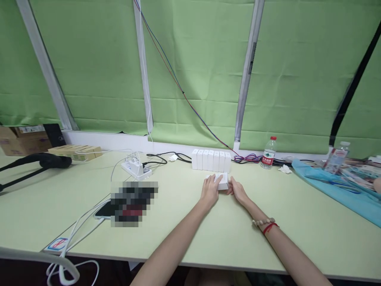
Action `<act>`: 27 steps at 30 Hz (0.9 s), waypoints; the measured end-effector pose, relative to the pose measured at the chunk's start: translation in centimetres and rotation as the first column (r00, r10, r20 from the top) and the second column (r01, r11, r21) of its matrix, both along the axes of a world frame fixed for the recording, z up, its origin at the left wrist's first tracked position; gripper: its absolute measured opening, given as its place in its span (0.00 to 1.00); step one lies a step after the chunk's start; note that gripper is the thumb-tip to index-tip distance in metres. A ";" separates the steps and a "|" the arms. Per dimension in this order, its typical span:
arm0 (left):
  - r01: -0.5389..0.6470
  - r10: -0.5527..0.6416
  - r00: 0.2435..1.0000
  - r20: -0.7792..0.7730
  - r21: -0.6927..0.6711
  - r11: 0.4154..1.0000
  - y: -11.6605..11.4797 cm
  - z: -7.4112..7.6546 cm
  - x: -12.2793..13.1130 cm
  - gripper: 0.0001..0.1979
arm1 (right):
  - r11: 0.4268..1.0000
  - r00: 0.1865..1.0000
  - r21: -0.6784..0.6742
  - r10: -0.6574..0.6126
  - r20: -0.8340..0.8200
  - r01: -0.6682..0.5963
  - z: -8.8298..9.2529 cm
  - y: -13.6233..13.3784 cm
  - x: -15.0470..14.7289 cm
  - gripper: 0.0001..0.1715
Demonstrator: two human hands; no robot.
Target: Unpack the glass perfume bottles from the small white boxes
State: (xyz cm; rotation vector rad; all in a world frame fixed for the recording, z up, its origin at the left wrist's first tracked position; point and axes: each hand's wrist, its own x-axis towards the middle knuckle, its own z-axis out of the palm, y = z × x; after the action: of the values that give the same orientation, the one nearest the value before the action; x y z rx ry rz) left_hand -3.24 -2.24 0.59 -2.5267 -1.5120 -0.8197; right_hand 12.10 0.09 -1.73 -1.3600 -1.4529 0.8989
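Both my hands meet over a small white box (222, 181) lying on the pale green table (208, 234). My left hand (210, 188) rests on its left end with fingers curled over the top. From the right, my right hand (237, 190) grips the box's other end; that wrist wears a bead bracelet and a red string. Just behind the box stands a row of several upright white boxes (211, 160), close to the table's back edge.
A water bottle (268, 153) stands right of the row. A white power strip (136, 167) with cables lies to the left, and a phone (104, 210) on a cable sits nearer me. Blue cloth (336, 186) covers the right side. Cardboard boxes (74, 152) sit far left.
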 end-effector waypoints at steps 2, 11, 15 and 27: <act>0.042 -0.042 0.999 -0.032 -0.011 0.999 0.2 0.0 -0.5 0.33 | 1.000 1.000 -0.008 0.027 0.015 -0.027 -0.3 0.4 0.1 0.30; 0.047 -0.051 0.998 -0.048 -0.073 0.996 0.4 -0.5 -0.5 0.32 | 0.994 0.997 -0.081 0.069 -0.018 -0.070 0.2 0.5 0.0 0.28; 0.050 -0.054 0.997 -0.060 -0.076 0.996 0.6 -0.4 -0.6 0.31 | 0.995 0.997 -0.062 0.076 -0.008 -0.076 0.0 0.7 0.0 0.26; 0.080 -0.081 0.996 -0.028 -0.049 0.996 1.0 -0.3 -0.8 0.32 | 0.996 0.990 -0.005 0.092 0.109 -0.092 -0.1 0.7 0.2 0.33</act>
State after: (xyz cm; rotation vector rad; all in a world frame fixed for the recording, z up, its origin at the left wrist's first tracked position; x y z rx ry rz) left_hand -4.06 -1.28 0.33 -2.6378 -1.4465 -0.7605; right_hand 12.27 0.75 -1.80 -1.3696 -1.6100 0.8941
